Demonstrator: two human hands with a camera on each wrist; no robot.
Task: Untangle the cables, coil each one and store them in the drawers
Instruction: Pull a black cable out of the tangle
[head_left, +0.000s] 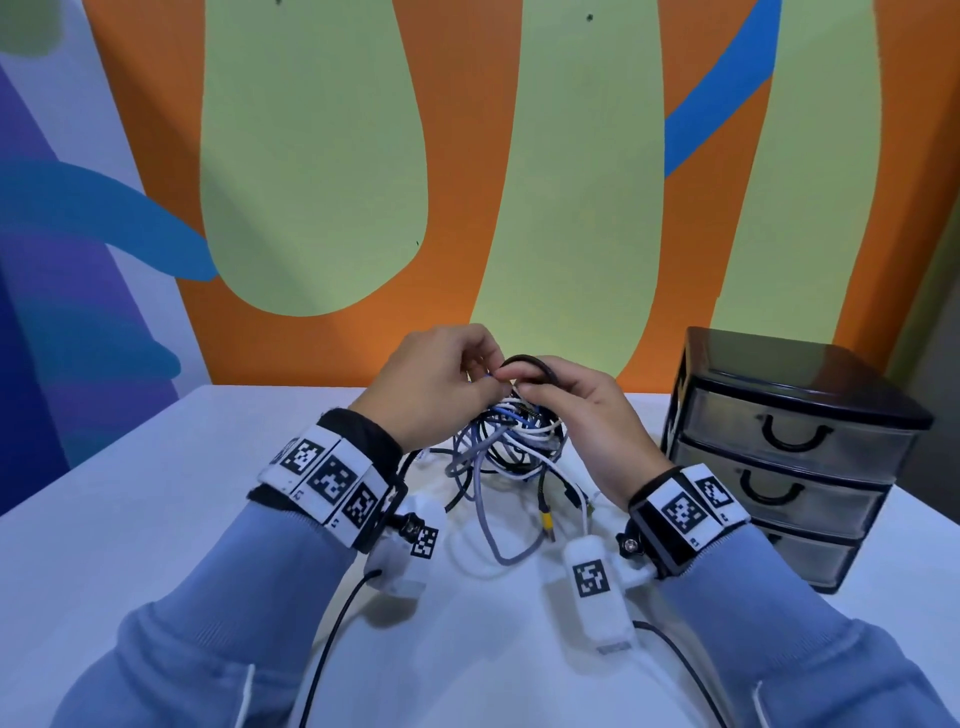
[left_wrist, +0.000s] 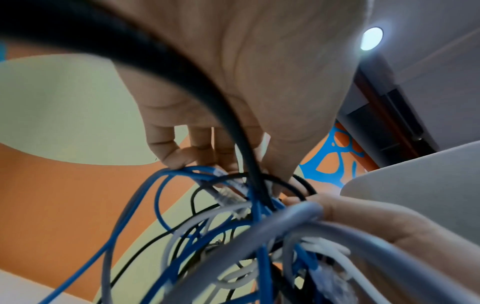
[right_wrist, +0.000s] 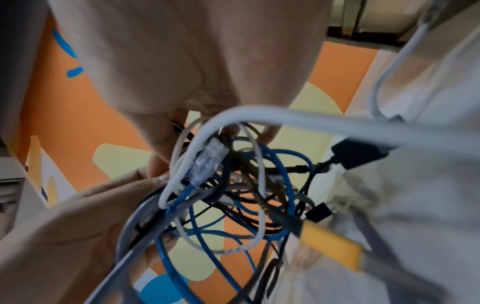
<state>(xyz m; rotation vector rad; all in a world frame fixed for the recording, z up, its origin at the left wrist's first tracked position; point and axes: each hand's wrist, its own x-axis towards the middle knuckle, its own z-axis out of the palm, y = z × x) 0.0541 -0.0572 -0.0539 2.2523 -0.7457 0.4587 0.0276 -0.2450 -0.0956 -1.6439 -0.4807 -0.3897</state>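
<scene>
A tangle of blue, white, grey and black cables (head_left: 506, 441) hangs between both hands above the white table (head_left: 156, 519). My left hand (head_left: 480, 382) pinches a blue cable (left_wrist: 166, 174) at the top of the knot, next to its clear plug (left_wrist: 226, 195). My right hand (head_left: 522, 382) has its fingers curled round a black cable loop (head_left: 532, 360) that arches over the knot. In the right wrist view the tangle (right_wrist: 233, 185) shows a clear plug (right_wrist: 207, 162), a yellow plug (right_wrist: 330, 240) and a black connector (right_wrist: 358, 154). Loose ends trail onto the table.
A black drawer unit (head_left: 779, 457) with three translucent drawers, all closed, stands on the table at the right. A painted orange and green wall (head_left: 363, 182) rises right behind the table. Wrist camera leads run along the table toward me.
</scene>
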